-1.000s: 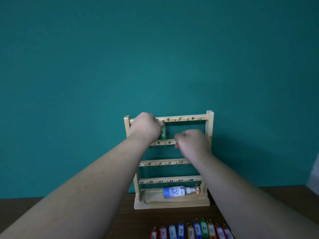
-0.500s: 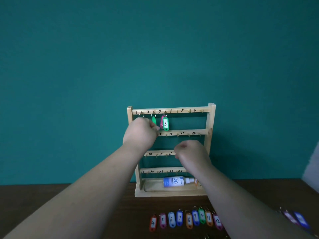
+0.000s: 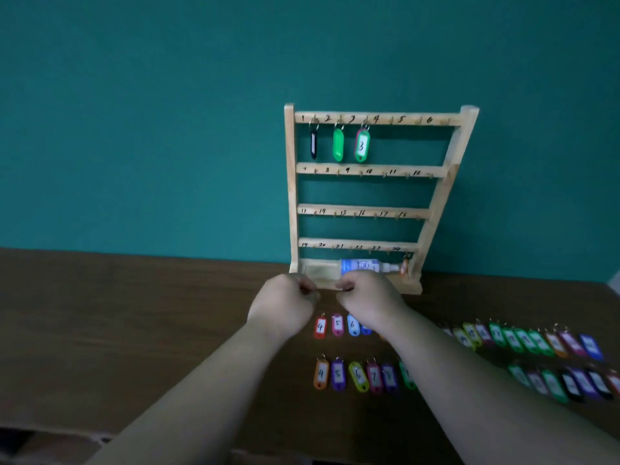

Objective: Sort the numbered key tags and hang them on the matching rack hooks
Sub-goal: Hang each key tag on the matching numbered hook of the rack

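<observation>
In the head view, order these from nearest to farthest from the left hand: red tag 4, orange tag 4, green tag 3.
1. Red tag 4, back row, beside the left hand.
2. Orange tag 4, front row.
3. Green tag 3, high on the rack.

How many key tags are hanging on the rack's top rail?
3 visible: dark tag under 1, green tag under 2, tag marked 3 under 3. A pink edge behind it hints another is hidden.
</observation>
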